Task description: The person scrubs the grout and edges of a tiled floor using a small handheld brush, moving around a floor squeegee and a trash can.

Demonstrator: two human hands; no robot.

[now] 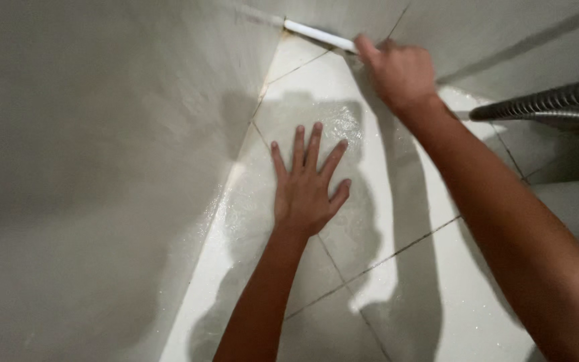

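Observation:
My left hand [308, 184] lies flat on the wet white floor tile [397, 221], fingers spread, palm down, holding nothing. My right hand [400, 70] reaches farther ahead and is closed around the end of a thin white stick-like handle [316, 33] that runs along the joint where the floor meets the far wall. The far end of the handle fades into the corner, and what is on it stays hidden.
A pale plastered wall [102, 167] rises at the left, close to my left hand. A ribbed metal shower hose [551, 104] crosses the upper right. Dark grout lines divide the floor tiles, and foamy water glistens around my left hand.

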